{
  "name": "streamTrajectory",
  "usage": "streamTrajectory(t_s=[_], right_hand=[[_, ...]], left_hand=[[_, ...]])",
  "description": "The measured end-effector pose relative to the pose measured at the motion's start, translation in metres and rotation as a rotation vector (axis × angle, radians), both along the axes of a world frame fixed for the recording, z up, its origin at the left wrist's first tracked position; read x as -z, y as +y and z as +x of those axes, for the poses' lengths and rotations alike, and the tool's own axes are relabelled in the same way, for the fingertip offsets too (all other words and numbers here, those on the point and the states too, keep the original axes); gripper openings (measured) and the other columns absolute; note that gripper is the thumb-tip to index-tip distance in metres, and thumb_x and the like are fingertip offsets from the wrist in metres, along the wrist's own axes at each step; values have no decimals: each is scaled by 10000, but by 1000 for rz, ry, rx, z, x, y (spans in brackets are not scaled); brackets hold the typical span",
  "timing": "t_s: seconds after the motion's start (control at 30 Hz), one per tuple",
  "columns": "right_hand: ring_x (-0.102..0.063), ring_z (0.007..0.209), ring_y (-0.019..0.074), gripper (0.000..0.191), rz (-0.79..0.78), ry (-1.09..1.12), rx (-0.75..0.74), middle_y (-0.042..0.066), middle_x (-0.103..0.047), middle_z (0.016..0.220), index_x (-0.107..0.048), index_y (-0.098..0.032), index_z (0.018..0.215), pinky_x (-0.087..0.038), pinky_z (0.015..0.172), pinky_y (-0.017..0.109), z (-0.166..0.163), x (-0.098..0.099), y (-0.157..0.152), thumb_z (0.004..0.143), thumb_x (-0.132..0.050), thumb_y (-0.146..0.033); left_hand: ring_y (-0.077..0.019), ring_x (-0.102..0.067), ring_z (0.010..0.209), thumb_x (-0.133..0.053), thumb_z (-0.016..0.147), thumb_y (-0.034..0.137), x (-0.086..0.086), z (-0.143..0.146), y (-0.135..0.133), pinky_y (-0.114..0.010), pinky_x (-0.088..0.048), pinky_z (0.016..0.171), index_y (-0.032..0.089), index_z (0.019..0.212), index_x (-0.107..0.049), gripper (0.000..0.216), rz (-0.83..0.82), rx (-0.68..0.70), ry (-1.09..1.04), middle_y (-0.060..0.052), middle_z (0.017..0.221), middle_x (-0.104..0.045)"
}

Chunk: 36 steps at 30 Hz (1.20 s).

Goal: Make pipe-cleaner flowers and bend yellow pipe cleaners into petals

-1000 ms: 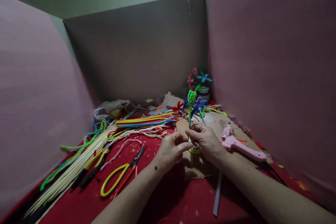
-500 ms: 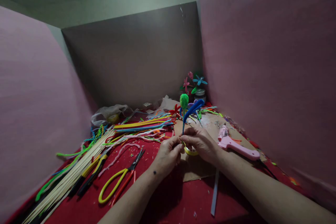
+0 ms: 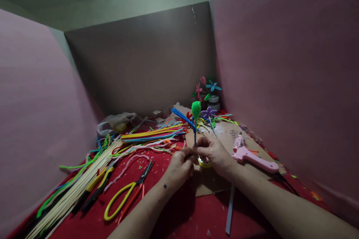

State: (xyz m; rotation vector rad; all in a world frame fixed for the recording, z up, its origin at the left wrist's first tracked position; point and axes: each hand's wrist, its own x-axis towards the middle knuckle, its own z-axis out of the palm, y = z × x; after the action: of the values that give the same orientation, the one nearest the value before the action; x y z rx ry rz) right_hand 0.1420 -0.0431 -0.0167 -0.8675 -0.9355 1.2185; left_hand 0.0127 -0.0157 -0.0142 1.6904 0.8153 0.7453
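Far left: bundle of pale sticks [image 3: 81, 181] lying slantwise on the red-covered table [image 3: 179, 218], green fuzzy strands [image 3: 53, 196] alongside. Right of the bundle, pliers [image 3: 97, 183] with yellow-and-black handles. Behind, a crumpled clear plastic bag [image 3: 113, 122]. Next, scissors [image 3: 134, 184], one handle yellow, one red, blades pointing away, near the left forearm. Beyond them, straight coloured pipe cleaners [image 3: 151, 134] in a loose stack.

Centre: left hand [image 3: 179, 166] closed in a pinch at the lower stem of the green-headed flower [image 3: 196, 110]; fingers hide the exact contact. Flower upright above both hands, blue looped leaf [image 3: 183, 115] branching leftward from its stem. Right hand [image 3: 213, 155] pinches the stem between thumb and fingers, fingertips next to those of the left. Yellow-edged roll [image 3: 205, 164] partly visible beneath the right hand; cardboard [image 3: 210, 185] below.

Right of centre: purple flower [image 3: 209, 112] behind the hands; lidded jar [image 3: 214, 103] farther back; grey strip [image 3: 230, 211] in front. Far right: pink glue gun [image 3: 254, 159], nozzle end on the cardboard.
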Motion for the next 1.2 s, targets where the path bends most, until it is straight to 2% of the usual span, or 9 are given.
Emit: streamTrajectory(t_s=[0.13,0.23,0.37,0.53,0.73,0.9,0.97,1.07,1.2], right_hand=[[-400,406,44,377,-4,15,29,-73,-489,475,-507,-148,575,-267,419,208,-2,-4,-3,460,-814,-335],[-406,417,49,349,-26,-19,-11,-54,-510,471,-532,-141,569,-255,427,209,-1,-4,-4,497,-798,-354],[-410,430,56,279,1,-70,-82,-23,-554,482,-615,-126,630,-247,440,213,2,-1,-2,564,-761,-354],[-395,410,49,274,-5,-38,-119,-26,-552,489,-620,-122,635,-228,429,210,5,4,2,548,-770,-334],[-379,406,52,292,-28,-66,-44,-51,-503,469,-580,-138,627,-230,435,216,6,3,1,531,-768,-341],[-354,448,61,275,24,-187,86,-63,-450,472,-572,-147,577,-259,469,232,3,0,0,539,-755,-349],[-394,500,73,253,57,-237,85,-48,-484,511,-582,-143,564,-290,501,232,0,4,2,543,-754,-327],[-424,526,78,235,82,-226,32,-41,-504,529,-589,-141,576,-316,520,225,-6,11,6,557,-746,-315],[-371,401,58,234,-72,-201,24,-43,-488,468,-610,-134,623,-265,419,216,-3,6,6,595,-693,-351]], left_hand=[[-42,-370,318,-524,696,234,0,1,-1,-165,-278,339,144,656,-539,100,-21,-47,-2,66,436,-454],[-39,-364,320,-558,681,267,-1,1,-1,-165,-263,340,139,618,-542,144,-24,-62,-26,59,432,-460],[-41,-342,309,-578,684,283,-1,-2,0,-164,-238,337,139,587,-540,177,-21,-58,-47,66,377,-414],[-44,-382,311,-562,712,306,0,-4,0,-166,-260,342,131,610,-553,203,-22,-10,-33,41,420,-477],[-45,-406,322,-550,746,378,1,-4,4,-162,-276,338,133,694,-562,251,-46,41,-16,38,476,-501],[-17,-354,379,-667,664,384,-9,-6,9,-149,-246,352,148,886,-582,335,-18,-110,-129,35,621,-564],[-13,-322,370,-665,666,390,-11,-6,8,-154,-224,356,144,908,-601,351,-55,-107,-171,48,580,-534],[-24,-303,349,-654,673,392,-10,-5,4,-165,-208,361,121,855,-641,327,-72,-118,-227,77,445,-424],[-29,-307,346,-680,655,379,-7,-5,6,-172,-229,363,111,734,-642,282,-31,-226,-327,80,392,-395]])
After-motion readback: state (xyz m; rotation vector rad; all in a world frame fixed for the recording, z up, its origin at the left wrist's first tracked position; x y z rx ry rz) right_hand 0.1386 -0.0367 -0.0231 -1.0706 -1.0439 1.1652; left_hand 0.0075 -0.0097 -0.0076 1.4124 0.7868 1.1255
